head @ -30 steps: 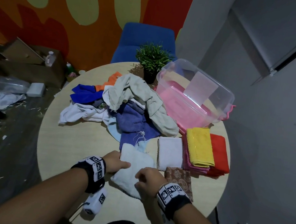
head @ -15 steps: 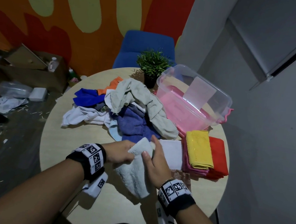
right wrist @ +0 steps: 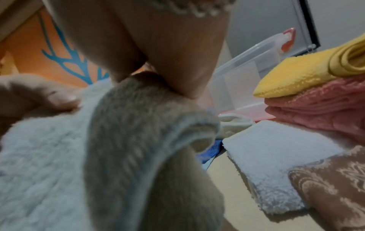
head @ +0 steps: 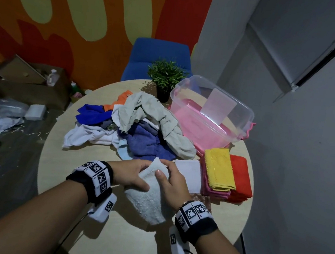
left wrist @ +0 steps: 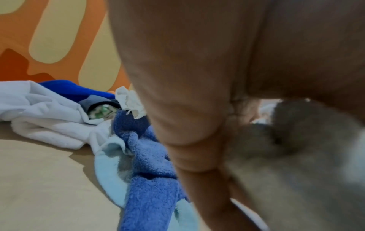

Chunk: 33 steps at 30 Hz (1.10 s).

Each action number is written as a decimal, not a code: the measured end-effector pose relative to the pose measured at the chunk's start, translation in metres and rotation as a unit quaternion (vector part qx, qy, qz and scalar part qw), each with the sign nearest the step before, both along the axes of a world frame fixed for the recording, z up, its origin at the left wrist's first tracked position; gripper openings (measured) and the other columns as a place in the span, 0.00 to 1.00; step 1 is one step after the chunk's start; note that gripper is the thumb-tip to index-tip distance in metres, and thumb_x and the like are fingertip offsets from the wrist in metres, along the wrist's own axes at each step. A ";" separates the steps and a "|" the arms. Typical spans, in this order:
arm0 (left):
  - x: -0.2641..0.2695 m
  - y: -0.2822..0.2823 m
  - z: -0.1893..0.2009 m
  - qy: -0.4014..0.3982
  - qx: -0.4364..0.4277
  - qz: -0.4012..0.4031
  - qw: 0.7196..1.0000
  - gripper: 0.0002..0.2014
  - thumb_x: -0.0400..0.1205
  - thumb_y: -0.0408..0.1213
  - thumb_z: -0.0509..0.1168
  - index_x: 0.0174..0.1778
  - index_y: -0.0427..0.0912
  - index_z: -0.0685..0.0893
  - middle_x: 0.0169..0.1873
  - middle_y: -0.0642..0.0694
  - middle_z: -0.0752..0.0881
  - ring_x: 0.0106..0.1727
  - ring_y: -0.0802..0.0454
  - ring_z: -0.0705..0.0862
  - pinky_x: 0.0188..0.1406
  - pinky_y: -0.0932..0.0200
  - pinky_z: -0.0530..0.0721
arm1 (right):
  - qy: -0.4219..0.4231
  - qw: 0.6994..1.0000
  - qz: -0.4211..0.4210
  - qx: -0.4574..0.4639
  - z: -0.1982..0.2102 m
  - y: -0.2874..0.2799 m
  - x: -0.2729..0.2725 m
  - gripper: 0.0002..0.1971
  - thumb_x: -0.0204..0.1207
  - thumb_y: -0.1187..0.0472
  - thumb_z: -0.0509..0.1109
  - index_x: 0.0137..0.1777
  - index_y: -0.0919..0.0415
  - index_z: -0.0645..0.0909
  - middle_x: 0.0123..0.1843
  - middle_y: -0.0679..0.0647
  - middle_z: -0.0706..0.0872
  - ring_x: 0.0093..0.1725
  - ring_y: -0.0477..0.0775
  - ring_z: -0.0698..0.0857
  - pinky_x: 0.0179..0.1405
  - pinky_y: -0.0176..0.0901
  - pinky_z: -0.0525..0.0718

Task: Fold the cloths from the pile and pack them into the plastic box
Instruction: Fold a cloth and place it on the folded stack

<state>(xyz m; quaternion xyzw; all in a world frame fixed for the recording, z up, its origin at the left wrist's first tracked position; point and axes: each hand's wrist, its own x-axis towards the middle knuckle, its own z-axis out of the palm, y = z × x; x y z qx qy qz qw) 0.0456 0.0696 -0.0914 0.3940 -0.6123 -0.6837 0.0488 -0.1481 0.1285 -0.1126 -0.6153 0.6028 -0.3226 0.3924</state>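
Observation:
A white fluffy cloth is lifted off the near part of the round table, its lower end hanging down to the tabletop. My left hand grips its top left edge, and my right hand pinches the top right edge with the thumb on the front. In the right wrist view the cloth fills the left side and a left-hand finger presses on it. The pile of unfolded cloths lies just beyond the hands. The clear plastic box with a pink base stands at the far right.
Right of my hands lie folded cloths: a white one, a brown patterned one, and a yellow cloth on a pink stack beside a red one. A potted plant and a blue chair stand behind the pile.
The white cloth lay flat with both hands at its near edge. Both hands have carried that edge up and away from me, and now hold the cloth raised near the pile.

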 end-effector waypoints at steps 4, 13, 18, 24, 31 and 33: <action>0.003 -0.003 -0.011 0.032 0.018 0.180 0.983 0.29 0.71 0.35 0.82 0.67 0.45 0.79 0.53 0.33 0.91 0.52 0.35 0.91 0.55 0.35 0.89 | -0.024 0.997 -0.066 -0.002 0.007 -0.005 -0.005 0.16 0.84 0.54 0.68 0.70 0.47 0.73 0.61 0.43 0.83 0.60 0.44 0.82 0.62 0.41 0.78; -0.022 0.005 -0.021 0.216 0.173 0.322 0.905 0.18 0.80 0.25 0.69 0.67 0.28 0.82 0.62 0.28 0.86 0.60 0.35 0.88 0.57 0.45 0.89 | -0.141 0.974 -0.179 0.015 0.020 -0.020 -0.014 0.13 0.86 0.59 0.64 0.68 0.47 0.73 0.65 0.46 0.81 0.67 0.46 0.80 0.71 0.49 0.78; -0.035 0.004 -0.020 0.253 0.237 0.336 0.876 0.21 0.84 0.30 0.65 0.74 0.31 0.78 0.69 0.29 0.83 0.71 0.31 0.81 0.69 0.39 0.82 | -0.158 0.967 -0.198 0.023 0.016 -0.020 -0.026 0.14 0.86 0.62 0.64 0.66 0.44 0.72 0.72 0.50 0.78 0.75 0.49 0.75 0.78 0.51 0.73; -0.049 0.007 -0.012 0.281 0.204 0.351 0.870 0.19 0.83 0.26 0.64 0.71 0.30 0.79 0.65 0.29 0.85 0.66 0.34 0.85 0.57 0.46 0.89 | -0.047 0.978 -0.197 0.055 0.013 -0.019 -0.036 0.09 0.87 0.61 0.62 0.64 0.49 0.73 0.63 0.49 0.79 0.68 0.50 0.77 0.66 0.43 0.73; -0.048 -0.002 -0.032 0.183 0.079 0.375 0.905 0.16 0.83 0.28 0.68 0.68 0.33 0.83 0.61 0.36 0.89 0.65 0.34 0.86 0.68 0.36 0.82 | 0.063 0.988 -0.141 0.022 0.001 -0.016 -0.039 0.18 0.84 0.61 0.65 0.73 0.54 0.73 0.74 0.51 0.72 0.68 0.44 0.72 0.74 0.42 0.71; -0.049 -0.003 -0.036 0.184 0.081 0.379 0.903 0.16 0.84 0.28 0.67 0.68 0.33 0.82 0.61 0.35 0.89 0.65 0.34 0.86 0.70 0.35 0.81 | 0.060 0.992 -0.090 0.057 -0.002 -0.010 -0.033 0.21 0.85 0.59 0.64 0.78 0.55 0.70 0.77 0.51 0.71 0.69 0.43 0.71 0.71 0.37 0.68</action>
